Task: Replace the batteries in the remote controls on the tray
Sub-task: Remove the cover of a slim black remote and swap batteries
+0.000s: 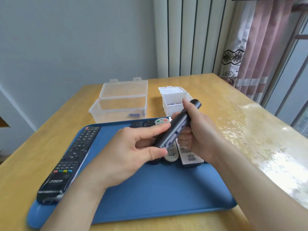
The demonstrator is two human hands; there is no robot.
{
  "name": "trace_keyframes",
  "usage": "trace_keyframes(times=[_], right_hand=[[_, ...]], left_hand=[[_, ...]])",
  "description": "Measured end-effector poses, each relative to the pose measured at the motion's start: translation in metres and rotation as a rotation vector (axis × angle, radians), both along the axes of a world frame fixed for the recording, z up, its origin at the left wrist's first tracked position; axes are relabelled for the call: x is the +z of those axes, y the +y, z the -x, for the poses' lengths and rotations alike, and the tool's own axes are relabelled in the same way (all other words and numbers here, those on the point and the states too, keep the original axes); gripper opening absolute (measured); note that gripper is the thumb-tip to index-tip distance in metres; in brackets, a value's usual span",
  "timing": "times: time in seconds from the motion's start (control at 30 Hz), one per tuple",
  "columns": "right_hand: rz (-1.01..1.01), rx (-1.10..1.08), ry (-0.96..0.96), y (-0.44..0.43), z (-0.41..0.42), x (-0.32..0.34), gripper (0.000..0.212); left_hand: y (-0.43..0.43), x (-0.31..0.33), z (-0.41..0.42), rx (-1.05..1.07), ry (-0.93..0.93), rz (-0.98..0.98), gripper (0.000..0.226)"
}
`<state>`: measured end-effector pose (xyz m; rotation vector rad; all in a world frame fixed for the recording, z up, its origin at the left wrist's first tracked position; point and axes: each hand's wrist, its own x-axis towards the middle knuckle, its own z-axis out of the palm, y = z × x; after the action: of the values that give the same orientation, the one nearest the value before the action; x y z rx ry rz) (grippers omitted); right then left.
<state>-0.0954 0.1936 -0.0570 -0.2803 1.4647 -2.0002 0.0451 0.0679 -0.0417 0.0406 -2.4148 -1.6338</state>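
Hands both on one slim dark-grey plastic remote control (pixel 176 129), lifted above the blue rectangular plastic tray (pixel 150 189) and tilted, far end up toward the right. Left hand (pixel 133 147) pinches the near end between thumb and fingers. Right hand (pixel 196 130) has its fingers curled round the upper half, index finger lying along the top. Remote's underside faces the camera and its recessed slot is uncovered; contents cannot be made out.

On the tray: long black remote with coloured buttons (pixel 71 157) along the left edge, overhanging the near rim. Light-grey remote with red and green buttons (pixel 162 121) and white remote (pixel 191 157) lie under the hands, partly hidden.

Behind the tray on the wooden table (pixel 233 114): clear plastic box, lid open (pixel 120 105), one small blue battery (pixel 135 115) inside. Small white plastic box (pixel 173 104) just right of it, also open, contents unclear.
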Motion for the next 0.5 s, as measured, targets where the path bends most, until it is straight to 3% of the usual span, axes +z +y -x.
trace_keyframes(times=[0.07, 0.2, 0.3, 0.4, 0.5], right_hand=[[0.052, -0.063, -0.034, 0.004, 0.004, 0.002, 0.044], [0.077, -0.103, 0.002, 0.014, 0.014, 0.007, 0.035], [0.031, -0.088, 0.063, 0.012, 0.011, 0.008, 0.032], [0.029, -0.126, 0.091, 0.011, 0.006, 0.009, 0.033], [0.083, -0.153, 0.081, 0.012, 0.003, 0.011, 0.035]], left_hand=[[-0.003, 0.008, -0.003, 0.014, 0.070, -0.043, 0.038], [-0.015, 0.014, -0.005, 0.300, 0.218, -0.122, 0.021], [-0.030, 0.011, -0.008, 0.291, 0.040, -0.112, 0.021], [-0.040, 0.010, -0.015, 0.069, -0.194, 0.061, 0.012], [-0.034, 0.008, -0.016, -0.075, -0.315, 0.251, 0.020]])
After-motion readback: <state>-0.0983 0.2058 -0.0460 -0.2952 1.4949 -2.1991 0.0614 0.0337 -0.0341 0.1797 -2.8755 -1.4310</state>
